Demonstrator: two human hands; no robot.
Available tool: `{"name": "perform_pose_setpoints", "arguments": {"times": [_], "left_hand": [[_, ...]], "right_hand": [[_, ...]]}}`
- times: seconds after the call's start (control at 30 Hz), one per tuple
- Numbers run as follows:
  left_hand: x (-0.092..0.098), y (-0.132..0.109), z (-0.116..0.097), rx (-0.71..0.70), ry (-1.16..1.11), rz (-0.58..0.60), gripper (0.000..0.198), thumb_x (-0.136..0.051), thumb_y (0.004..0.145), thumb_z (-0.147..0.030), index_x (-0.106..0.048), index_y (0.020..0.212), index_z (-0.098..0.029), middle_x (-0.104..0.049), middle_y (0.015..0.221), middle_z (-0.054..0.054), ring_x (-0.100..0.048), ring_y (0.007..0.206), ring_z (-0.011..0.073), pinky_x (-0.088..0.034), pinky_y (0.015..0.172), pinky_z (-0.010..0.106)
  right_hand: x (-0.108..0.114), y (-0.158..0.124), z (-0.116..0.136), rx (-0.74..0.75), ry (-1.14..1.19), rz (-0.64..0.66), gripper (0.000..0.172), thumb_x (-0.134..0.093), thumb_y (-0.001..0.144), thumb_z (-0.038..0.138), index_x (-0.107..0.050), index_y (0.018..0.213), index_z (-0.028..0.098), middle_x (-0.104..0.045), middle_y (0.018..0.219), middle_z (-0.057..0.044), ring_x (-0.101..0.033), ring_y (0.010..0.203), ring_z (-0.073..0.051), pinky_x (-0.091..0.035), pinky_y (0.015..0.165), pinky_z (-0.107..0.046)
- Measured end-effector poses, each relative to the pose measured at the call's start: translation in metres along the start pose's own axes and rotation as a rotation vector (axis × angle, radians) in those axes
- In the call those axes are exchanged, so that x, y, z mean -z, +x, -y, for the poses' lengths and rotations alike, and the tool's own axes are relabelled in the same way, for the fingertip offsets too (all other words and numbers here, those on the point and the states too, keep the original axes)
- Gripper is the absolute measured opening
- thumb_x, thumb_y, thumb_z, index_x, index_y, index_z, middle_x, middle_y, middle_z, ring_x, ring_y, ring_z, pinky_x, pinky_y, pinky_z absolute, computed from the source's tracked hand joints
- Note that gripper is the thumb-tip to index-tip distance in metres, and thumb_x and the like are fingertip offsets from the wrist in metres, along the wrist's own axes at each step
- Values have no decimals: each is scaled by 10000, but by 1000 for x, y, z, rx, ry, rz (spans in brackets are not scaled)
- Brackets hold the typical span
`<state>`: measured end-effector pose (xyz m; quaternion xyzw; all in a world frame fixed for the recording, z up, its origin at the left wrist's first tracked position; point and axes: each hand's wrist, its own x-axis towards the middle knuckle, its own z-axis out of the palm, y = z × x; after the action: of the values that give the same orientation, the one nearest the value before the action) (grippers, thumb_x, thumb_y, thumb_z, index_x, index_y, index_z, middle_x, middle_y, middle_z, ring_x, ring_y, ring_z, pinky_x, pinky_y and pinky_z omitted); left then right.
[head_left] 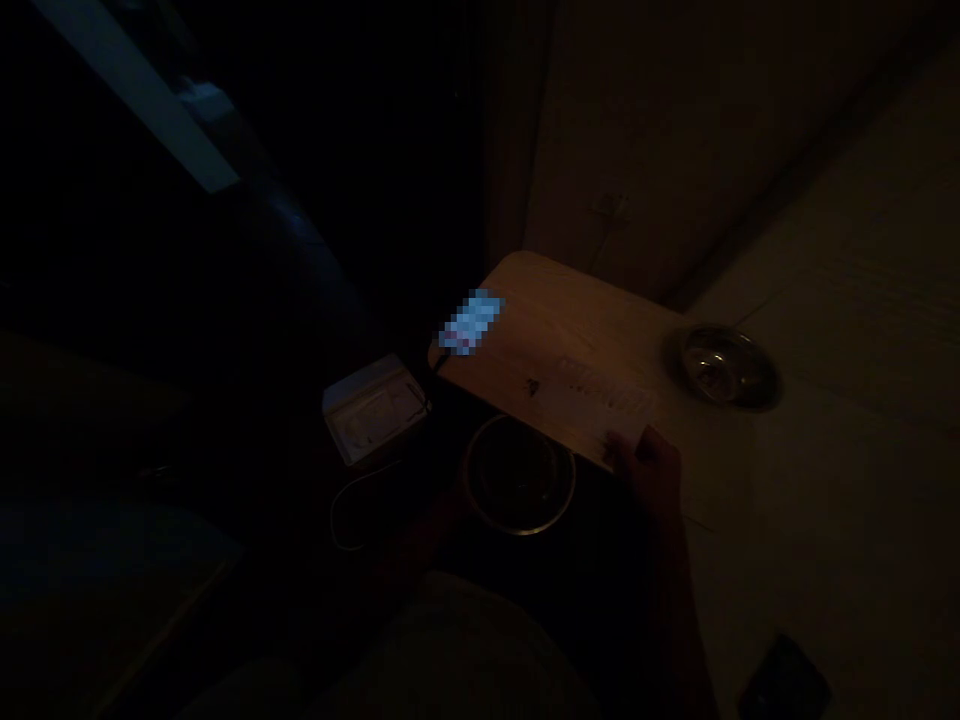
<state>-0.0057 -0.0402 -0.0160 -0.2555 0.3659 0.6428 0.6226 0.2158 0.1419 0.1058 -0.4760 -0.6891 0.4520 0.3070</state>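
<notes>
The light is very dim and much detail is lost. Below the near edge of a small wooden table (600,300) is a round metal bowl (517,533) with a shiny rim and dark contents that I cannot make out. My left hand (452,497), barely visible, grips the bowl at its left side. Over the table's near right edge, my right hand (651,468) is closed, fingertips together beside a dark spot; whatever is in them is too dark to name. Just beyond that hand, a pale flat sheet or clear tray (600,395) lies on the tabletop.
A lit phone (472,322), its screen blurred, lies at the table's left end with a cable. Left of the table stands an open white box (379,412). A second metal bowl (727,368) sits to the right. A dark object (786,682) lies at lower right.
</notes>
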Motion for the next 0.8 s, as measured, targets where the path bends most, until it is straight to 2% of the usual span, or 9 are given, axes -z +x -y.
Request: {"name": "perform_pose_setpoints", "arguments": {"times": [0.27, 0.47, 0.6, 0.8], "left_hand": [[-6, -9, -1, -35, -17, -58, 542, -573, 1051, -503, -589, 1446, -132, -589, 1404, 164, -592, 1256, 277, -488, 1104, 492], [-7, -9, 0, -30, -18, -66, 505, -541, 1067, -497, -603, 1425, -146, -584, 1416, 161, -578, 1285, 273, -479, 1119, 497], [-8, -6, 0, -31, -18, -68, 527, -539, 1067, -509, -601, 1431, -133, -595, 1398, 169, -595, 1258, 272, -499, 1097, 480], [-6, -5, -1, -29, -16, -74, 547, -541, 1065, -519, -594, 1444, -128, -597, 1397, 164, -593, 1261, 283, -499, 1093, 497]], "right_hand": [[0, -1, 1, -60, 140, -95, 360, -835, 798, 531, -715, 841, 194, -692, 636, -3, -597, 525, -155, -458, 482, -257], [3, 2, 4, -74, 221, -201, 362, -862, 748, 504, -701, 824, 188, -650, 598, 13, -558, 492, -144, -424, 465, -257], [2, 2, 4, -89, 244, -189, 369, -854, 759, 516, -683, 827, 196, -633, 581, 22, -534, 464, -136, -386, 435, -248], [-1, -1, 10, -64, 214, -123, 343, -854, 777, 503, -691, 801, 203, -640, 590, 21, -558, 508, -137, -430, 479, -247]]}}
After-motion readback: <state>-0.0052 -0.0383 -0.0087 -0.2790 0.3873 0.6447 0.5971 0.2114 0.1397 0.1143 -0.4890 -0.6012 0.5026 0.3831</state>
